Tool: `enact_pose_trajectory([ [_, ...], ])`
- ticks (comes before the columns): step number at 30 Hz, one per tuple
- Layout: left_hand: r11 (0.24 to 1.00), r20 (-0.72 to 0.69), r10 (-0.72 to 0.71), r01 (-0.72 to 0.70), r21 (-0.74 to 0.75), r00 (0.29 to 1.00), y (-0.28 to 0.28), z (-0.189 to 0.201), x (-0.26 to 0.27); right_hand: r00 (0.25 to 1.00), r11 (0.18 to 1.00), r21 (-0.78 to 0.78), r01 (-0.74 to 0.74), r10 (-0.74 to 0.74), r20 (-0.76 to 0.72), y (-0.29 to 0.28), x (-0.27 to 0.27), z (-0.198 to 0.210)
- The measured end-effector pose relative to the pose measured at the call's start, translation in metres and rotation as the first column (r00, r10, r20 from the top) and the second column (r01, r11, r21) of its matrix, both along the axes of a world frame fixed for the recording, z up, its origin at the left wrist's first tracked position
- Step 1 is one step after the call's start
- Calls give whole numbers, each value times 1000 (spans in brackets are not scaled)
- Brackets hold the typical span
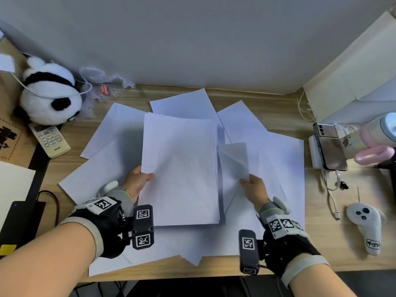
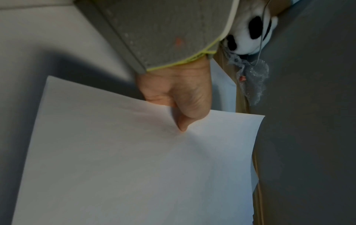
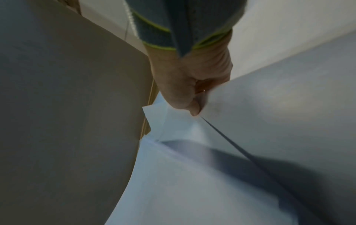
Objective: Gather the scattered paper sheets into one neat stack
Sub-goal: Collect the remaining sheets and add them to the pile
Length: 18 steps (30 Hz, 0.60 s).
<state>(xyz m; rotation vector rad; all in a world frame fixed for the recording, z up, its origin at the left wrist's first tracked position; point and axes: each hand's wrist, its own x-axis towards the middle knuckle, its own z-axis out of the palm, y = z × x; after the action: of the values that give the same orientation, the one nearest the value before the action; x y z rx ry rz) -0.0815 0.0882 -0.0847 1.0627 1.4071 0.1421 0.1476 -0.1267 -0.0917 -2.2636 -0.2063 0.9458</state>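
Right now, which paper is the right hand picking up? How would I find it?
Look at the wooden desk covered in white sheets. Just right of the stack held by the left hand, one sheet is pinched by the right hand. It alone curls up off the others.

Left hand [image 2: 179, 94] thumb pinching edge of white paper sheets [image 2: 134, 167], black-and-white plush panda [image 2: 248, 30] near wooden desk's [image 2: 241, 97] far edge, crumpled clear plastic wrap [image 2: 254, 79] beside it

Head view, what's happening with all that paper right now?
A person is gathering loose white sheets on a wooden desk. The left hand grips the gathered stack by its left edge, thumb on top. The right hand pinches a single sheet, lifted and curling beside the stack. Many scattered sheets lie fanned out underneath, not yet collected.
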Motion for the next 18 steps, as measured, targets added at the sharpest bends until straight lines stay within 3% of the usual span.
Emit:
enact_pose_trajectory([
  [6,997,-46,14,-10,78,999,18,11,2,941,979,-53,196,-173,291,-33,66,35],
  [10,996,-109,-36,44,72,993,14,13,7,854,956,61,287,-284,436,-39,96,76],
  [14,997,-125,-74,78,29,989,8,11,16,800,942,206,266,-335,497,-24,120,122],
  [18,995,-122,-101,103,8,987,4,13,25,770,852,431,298,-481,418,-7,126,166],
])
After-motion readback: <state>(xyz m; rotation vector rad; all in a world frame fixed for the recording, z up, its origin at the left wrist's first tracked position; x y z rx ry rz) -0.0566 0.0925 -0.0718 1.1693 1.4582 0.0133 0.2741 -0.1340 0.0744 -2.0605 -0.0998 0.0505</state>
